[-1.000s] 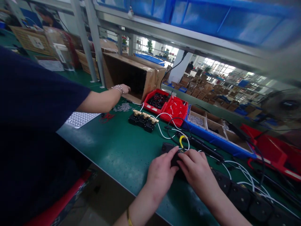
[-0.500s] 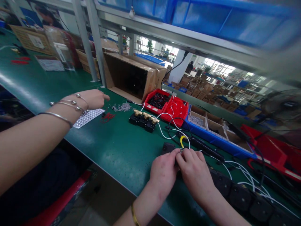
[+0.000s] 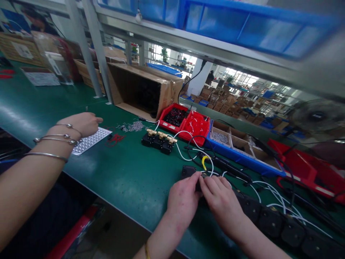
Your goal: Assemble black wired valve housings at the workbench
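Note:
My left hand (image 3: 182, 201) is closed, its thumb and fingers pressed on a black box-shaped part (image 3: 189, 170) at the table's middle right. My right hand (image 3: 223, 201) is closed against the same part, fingers curled over it and fingertips meeting the left ones. Whatever small piece lies under the fingertips is hidden. A white cable (image 3: 212, 163) runs down to the fingers, beside a yellow loop (image 3: 204, 163). Behind stand several black parts with brass fittings (image 3: 159, 140). More black box-shaped parts (image 3: 271, 219) line up to the right of my right hand.
At left, a co-worker's hand (image 3: 83, 124) reaches over a white dotted sheet (image 3: 93, 140). Loose screws (image 3: 134, 126) and red wires (image 3: 116, 138) lie nearby. Beyond are a cardboard box (image 3: 164, 86), red bins (image 3: 195, 126) and a blue divided tray (image 3: 234, 151). Blue crates (image 3: 229, 25) hang overhead.
The view has shifted slightly to the right. My hands stay closed at the black part. The co-worker's hand has drawn back from the loose screws toward the dotted sheet.

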The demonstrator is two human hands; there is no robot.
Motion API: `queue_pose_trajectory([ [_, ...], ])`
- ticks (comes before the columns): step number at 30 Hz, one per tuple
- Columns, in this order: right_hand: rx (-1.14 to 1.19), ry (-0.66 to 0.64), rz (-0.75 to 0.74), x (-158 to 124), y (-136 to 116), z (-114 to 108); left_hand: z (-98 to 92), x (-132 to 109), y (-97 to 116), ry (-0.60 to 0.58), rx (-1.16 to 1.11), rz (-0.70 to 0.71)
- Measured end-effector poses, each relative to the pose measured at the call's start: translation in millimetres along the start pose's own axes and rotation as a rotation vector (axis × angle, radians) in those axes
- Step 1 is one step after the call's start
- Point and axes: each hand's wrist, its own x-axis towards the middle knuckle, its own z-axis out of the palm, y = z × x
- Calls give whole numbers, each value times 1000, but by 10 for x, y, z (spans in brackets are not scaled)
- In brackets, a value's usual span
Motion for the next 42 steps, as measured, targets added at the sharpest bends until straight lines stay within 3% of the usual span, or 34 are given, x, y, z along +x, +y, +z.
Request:
queue_pose_trajectory([
  [8,-61,13,45,150,-51,91,-18,16,20,21,-76,26],
  [16,118,153,22,-11,15,210,45,6,-38,37,-55,31],
  [21,147,145,-46,-42,55,216,50,9,-56,30,-37,15],
  [29,356,91,239,-82,34,268,55,-1,-53,24,-22,9],
  [42,250,128,281,-35,-16,284,45,-5,-23,24,13,11],
])
